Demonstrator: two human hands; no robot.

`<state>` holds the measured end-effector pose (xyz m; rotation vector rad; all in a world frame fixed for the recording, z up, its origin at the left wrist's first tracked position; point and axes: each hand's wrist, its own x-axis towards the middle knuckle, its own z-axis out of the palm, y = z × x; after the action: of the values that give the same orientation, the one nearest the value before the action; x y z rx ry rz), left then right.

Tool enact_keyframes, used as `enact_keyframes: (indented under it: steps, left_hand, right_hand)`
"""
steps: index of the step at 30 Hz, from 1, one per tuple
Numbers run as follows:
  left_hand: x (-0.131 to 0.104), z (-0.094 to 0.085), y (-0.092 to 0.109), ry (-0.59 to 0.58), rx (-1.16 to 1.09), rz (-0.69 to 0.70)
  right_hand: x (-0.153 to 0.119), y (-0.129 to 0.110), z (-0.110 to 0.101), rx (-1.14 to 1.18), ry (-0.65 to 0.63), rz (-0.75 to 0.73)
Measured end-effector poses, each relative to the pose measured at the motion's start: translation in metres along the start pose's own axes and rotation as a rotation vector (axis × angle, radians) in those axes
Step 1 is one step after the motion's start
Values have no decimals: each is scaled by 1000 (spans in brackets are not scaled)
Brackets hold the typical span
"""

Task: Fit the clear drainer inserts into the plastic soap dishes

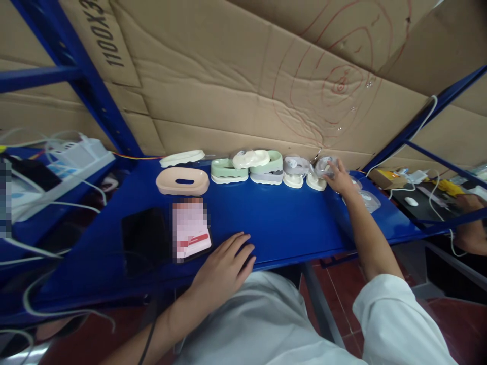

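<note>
Pastels on my blue table
My dish is grey, others peach, green, cream; my sleeve whitish; red rings pattern brown cardboard.

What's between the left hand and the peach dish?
A lit-up screen lies between the left hand and the peach dish, as the head view shows.

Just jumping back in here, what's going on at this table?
A person's right hand is reaching to a clear plastic piece toward the right end of a row of dishes along the cardboard; whether it is gripped firmly, I can't tell. The left hand lies at the front edge of the blue table, holding nothing visible, with a lit phone beside it. At the row's left part are a peach dish and a green dish.
</note>
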<state>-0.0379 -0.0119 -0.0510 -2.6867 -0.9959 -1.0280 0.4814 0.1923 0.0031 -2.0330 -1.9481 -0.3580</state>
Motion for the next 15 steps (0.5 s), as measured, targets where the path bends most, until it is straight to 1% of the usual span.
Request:
enact_keyframes:
  steps: [6, 9, 12, 15]
  left_hand:
    - [0, 0, 0, 4, -1, -10]
    - [0, 0, 0, 7, 1, -8]
    - [0, 1, 1, 4, -2, -11]
    - [-1, 1, 1, 6, -18, -24]
  right_hand:
    - [-1, 3, -7, -18, -31, 53]
    - [-4, 1, -12, -64, -75, 76]
    - [-5, -4, -16, -138, -118, 68]
    - [-2, -7, -17, -151, -130, 49]
